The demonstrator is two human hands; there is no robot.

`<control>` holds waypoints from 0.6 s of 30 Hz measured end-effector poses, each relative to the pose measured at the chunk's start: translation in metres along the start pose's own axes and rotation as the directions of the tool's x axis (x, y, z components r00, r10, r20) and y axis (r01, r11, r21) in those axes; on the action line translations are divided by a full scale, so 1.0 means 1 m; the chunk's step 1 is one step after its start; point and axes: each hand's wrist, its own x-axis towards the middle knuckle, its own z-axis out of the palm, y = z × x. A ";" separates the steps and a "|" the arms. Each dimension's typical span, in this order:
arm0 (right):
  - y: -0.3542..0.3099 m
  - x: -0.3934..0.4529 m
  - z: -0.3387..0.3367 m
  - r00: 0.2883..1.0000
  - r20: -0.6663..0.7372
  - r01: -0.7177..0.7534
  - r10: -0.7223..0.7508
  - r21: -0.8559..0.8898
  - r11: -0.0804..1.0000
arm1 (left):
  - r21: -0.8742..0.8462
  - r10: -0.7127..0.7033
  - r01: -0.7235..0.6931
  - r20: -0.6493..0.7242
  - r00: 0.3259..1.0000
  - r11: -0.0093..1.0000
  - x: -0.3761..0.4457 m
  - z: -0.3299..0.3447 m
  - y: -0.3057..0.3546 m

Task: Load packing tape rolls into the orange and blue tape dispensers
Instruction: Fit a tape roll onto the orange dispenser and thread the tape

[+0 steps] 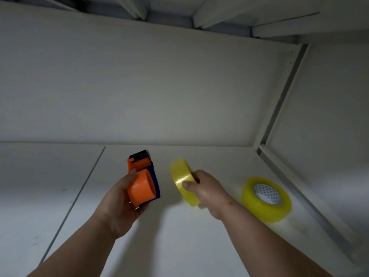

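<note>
The left hand gripped the orange and blue dispenser above the white worktop, its smooth orange hub facing right; the right hand pinched a glossy yellow tape roll by its rim, held on edge just beside the hub. Done well, the step likely meant squaring the roll's core to the hub — then pushing straight on. A second, thicker roll lay flat near the worktop's right edge, its patterned core showing.
</note>
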 end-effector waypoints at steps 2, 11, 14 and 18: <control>-0.016 -0.011 0.013 0.998 0.064 -0.029 0.016 0.196 0.980 | -0.010 0.011 -0.011 -0.001 1.000 1.000 -0.005 -0.013 0.012; -0.086 -0.036 0.156 0.993 0.106 -0.033 -0.043 0.630 0.776 | 0.065 0.096 -0.094 -0.024 0.995 0.993 -0.057 -0.132 0.102; -0.107 -0.038 0.220 0.993 0.115 -0.051 -0.039 0.685 0.726 | 0.060 0.138 -0.136 -0.047 0.989 0.989 -0.076 -0.186 0.138; -0.132 -0.045 0.294 0.993 0.106 -0.046 -0.042 0.712 0.701 | 0.074 0.173 -0.167 -0.088 0.981 0.983 -0.096 -0.249 0.175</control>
